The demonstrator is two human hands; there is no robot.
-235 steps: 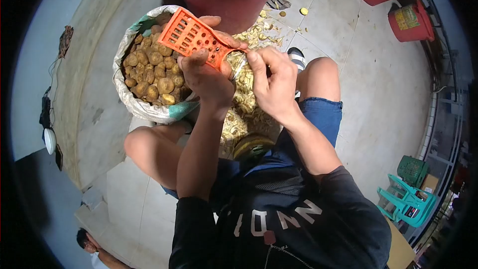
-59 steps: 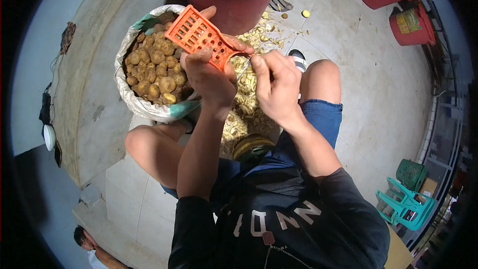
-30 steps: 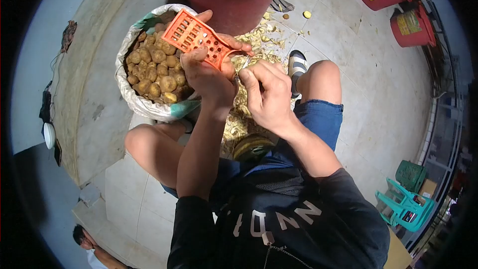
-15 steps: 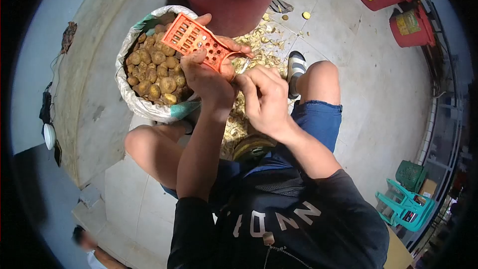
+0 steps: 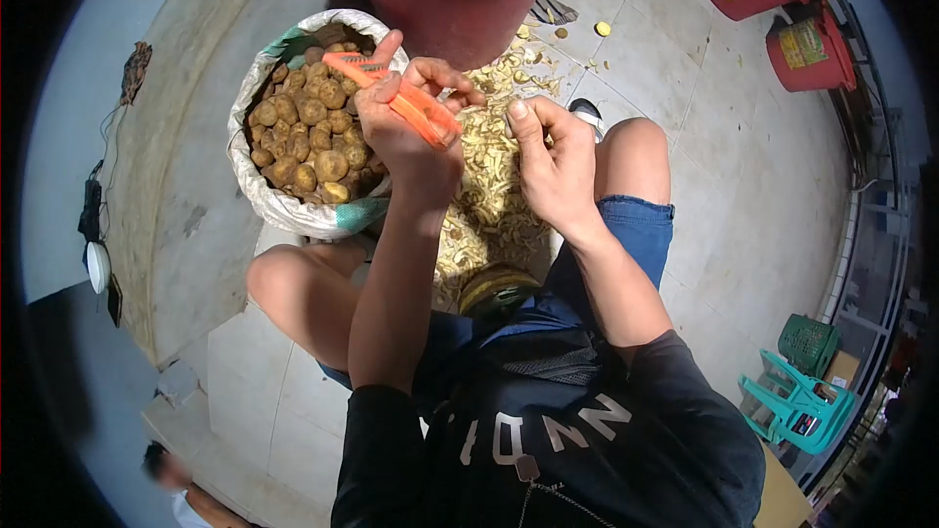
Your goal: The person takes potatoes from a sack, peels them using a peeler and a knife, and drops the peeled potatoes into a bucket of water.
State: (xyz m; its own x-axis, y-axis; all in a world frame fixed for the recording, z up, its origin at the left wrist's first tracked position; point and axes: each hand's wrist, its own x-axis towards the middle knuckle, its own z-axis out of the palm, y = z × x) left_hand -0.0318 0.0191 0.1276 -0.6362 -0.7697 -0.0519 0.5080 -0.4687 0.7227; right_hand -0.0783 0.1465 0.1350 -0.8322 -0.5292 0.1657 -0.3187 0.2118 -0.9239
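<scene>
My left hand [image 5: 401,142] grips an orange plastic grater [image 5: 421,115], which is turned nearly edge-on, with its thumb on it and some fingers stretched out beyond. To the right, apart from the grater, my right hand [image 5: 558,166] is closed, the thumb pressed to the curled forefinger. Whether anything small is pinched there I cannot make out. Just left of my left hand stands an open white sack [image 5: 259,191] full of unpeeled potatoes [image 5: 311,112]. Pale peelings [image 5: 494,181] cover the floor between my legs, below both hands.
A large red tub [image 5: 440,10] stands just ahead. Beyond it lie a cut potato piece [image 5: 602,29] and a striped cloth [image 5: 554,10]. Red buckets [image 5: 812,54] are at the upper right, a turquoise plastic stool [image 5: 802,406] at the lower right. Another person [image 5: 181,489] is at the lower left.
The grater has turned from showing its flat, holed face to nearly edge-on. My right hand has moved away from it to the right and slightly up, uncovering more peelings.
</scene>
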